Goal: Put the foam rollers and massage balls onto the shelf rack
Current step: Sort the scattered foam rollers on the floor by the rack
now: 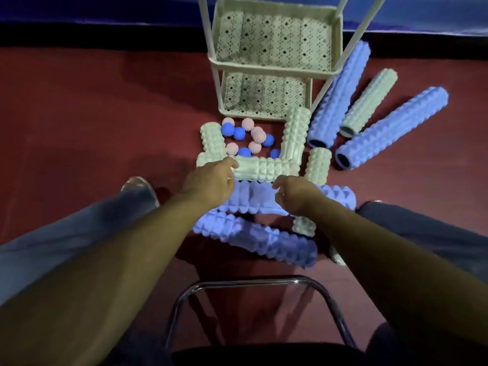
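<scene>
Reaching with left hand [211, 178] and right hand [293, 191], fingers loosely curled and holding nothing, toward pale green knobbly foam roller [264, 169], presumably for shelving.

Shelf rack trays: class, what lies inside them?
Nothing shows on either perforated tray of the shelf rack. The upper tray hides the back of the lower one.

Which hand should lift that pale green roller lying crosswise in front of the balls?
Probably the left hand: its fingers already touch the green roller's left end. The right hand hovers just short, over the blue roller. It could steady the other end.
</scene>
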`<action>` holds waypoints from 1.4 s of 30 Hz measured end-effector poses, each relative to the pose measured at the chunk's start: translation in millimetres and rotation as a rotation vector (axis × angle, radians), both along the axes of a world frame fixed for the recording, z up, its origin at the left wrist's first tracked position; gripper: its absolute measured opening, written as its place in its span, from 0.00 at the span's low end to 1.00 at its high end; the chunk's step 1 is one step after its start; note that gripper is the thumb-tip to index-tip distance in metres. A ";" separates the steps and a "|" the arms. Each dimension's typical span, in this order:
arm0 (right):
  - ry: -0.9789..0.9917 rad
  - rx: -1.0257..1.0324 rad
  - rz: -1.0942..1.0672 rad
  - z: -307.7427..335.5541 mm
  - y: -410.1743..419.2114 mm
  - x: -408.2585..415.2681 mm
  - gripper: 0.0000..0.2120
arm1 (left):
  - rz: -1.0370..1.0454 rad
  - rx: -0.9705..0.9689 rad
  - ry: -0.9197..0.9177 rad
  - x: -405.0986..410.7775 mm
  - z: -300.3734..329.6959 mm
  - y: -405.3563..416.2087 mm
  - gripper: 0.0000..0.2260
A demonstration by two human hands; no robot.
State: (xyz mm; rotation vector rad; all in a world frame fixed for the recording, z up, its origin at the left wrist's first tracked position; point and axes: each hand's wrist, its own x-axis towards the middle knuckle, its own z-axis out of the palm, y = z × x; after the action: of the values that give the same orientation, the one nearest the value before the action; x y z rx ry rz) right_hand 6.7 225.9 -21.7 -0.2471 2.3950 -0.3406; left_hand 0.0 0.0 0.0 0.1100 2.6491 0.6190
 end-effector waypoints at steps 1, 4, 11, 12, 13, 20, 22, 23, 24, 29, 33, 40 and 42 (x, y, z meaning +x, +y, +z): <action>-0.010 0.066 0.053 -12.4 -0.1 -0.6 0.20 | -0.024 -0.008 -0.032 -1.9 -9.5 -1.0 0.18; -0.042 0.202 0.076 -41.2 2.3 -1.6 0.25 | -0.051 -0.099 -0.075 -0.3 -52.8 -5.2 0.20; 0.162 0.276 0.140 -100.8 1.0 13.5 0.47 | 0.697 -0.042 -0.159 18.8 -119.3 -5.3 0.40; 0.182 0.301 0.150 -107.7 0.1 16.4 0.49 | 0.838 0.013 -0.231 19.9 -123.5 -5.9 0.43; 0.201 0.330 0.160 -113.7 -0.5 19.0 0.51 | 0.928 0.076 -0.304 21.3 -129.5 -9.5 0.42; 0.231 0.326 0.195 -104.5 1.1 17.8 0.52 | 0.951 0.347 -0.292 17.4 -118.3 -49.7 0.18; 0.207 0.271 0.155 -89.8 -0.9 15.3 0.49 | 0.908 0.377 -0.238 8.4 -100.8 -51.3 0.17; 0.199 0.248 0.128 -79.9 -2.3 14.1 0.49 | 0.901 0.414 -0.199 3.2 -90.2 -50.6 0.16; 0.185 0.225 0.102 -68.6 -3.6 12.8 0.48 | 0.900 0.457 -0.155 -2.0 -78.4 -49.3 0.15; 0.155 0.136 -0.022 -7.4 -6.7 5.1 0.43 | 1.040 0.779 -0.113 -23.0 -15.0 -39.6 0.14; 0.200 0.067 -0.160 54.4 -7.2 -3.5 0.46 | 1.168 1.007 -0.229 -27.4 39.7 -15.6 0.28; 0.101 -0.241 -0.411 117.3 -9.2 -6.6 0.44 | 0.874 1.119 -0.609 -18.1 74.5 56.4 0.32; 0.050 -0.348 -0.418 121.0 -4.2 -2.8 0.45 | 0.906 1.077 -0.501 -18.7 72.3 68.0 0.25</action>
State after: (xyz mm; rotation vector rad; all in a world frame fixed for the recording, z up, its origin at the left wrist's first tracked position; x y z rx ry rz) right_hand 3.8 221.7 99.3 0.0964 2.4138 -0.9560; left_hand -18.7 68.0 72.3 -0.8461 1.5132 1.9630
